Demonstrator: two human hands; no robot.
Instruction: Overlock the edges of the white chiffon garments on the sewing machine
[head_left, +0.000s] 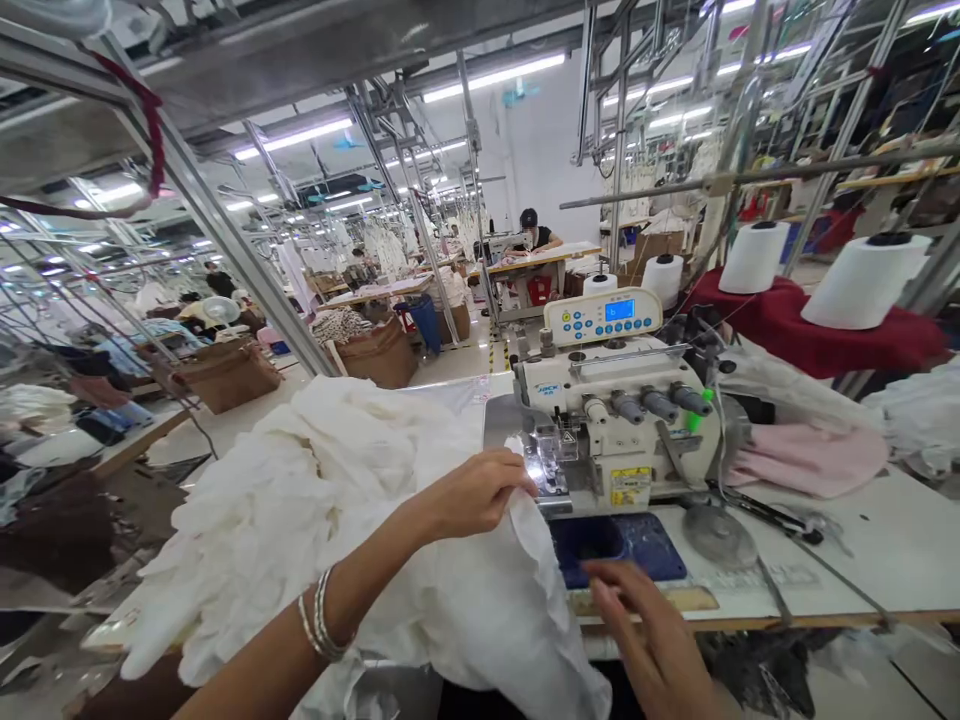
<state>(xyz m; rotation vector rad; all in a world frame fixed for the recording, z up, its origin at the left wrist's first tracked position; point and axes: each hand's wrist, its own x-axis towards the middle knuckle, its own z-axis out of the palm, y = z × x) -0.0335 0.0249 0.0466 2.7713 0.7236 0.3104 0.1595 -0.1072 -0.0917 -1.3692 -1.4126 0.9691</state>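
Soft, light cloth (300, 510) heaped over the worktop's (847, 540) front edge, reaching the overlocker (615, 420) (probably slippery, best held near the fed edge); left hand (472, 495) curled, fingers pinching it; right hand (645, 640) open, fingers spread, just beside it.

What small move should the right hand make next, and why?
Probably the right hand should take the edge of the white cloth to help guide it. It looks open and empty beside the cloth, while the left hand alone pinches the bulky cloth close to the presser foot.
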